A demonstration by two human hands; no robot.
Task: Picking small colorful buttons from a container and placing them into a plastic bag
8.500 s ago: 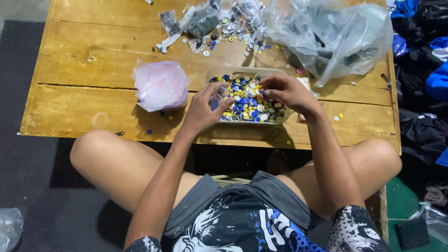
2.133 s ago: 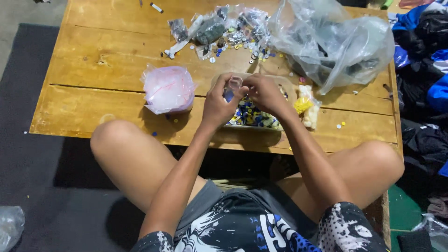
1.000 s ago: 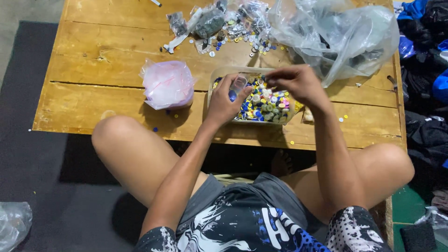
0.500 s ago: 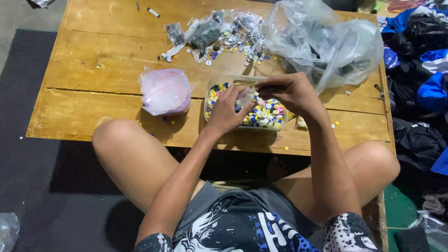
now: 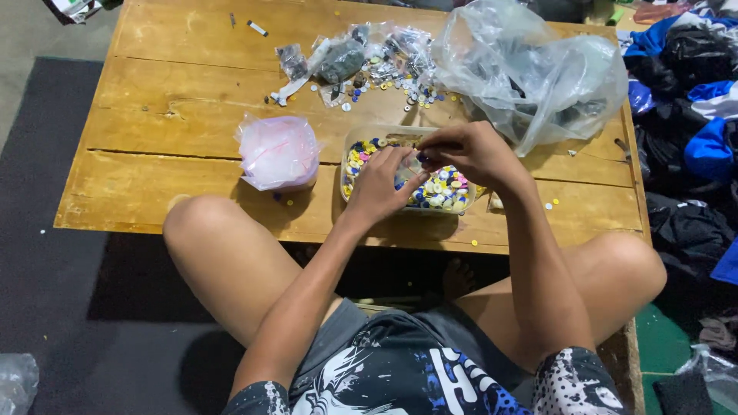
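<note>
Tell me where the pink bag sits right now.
In the head view, the pink bag sits on the wooden table, just left of the clear tub of buttons that both hands work over, apart from the tub.

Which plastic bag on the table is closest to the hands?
The big clear bag, right behind the right hand. The pink-tinted bag sits farther off to the left, and the small packets lie further back.
</note>
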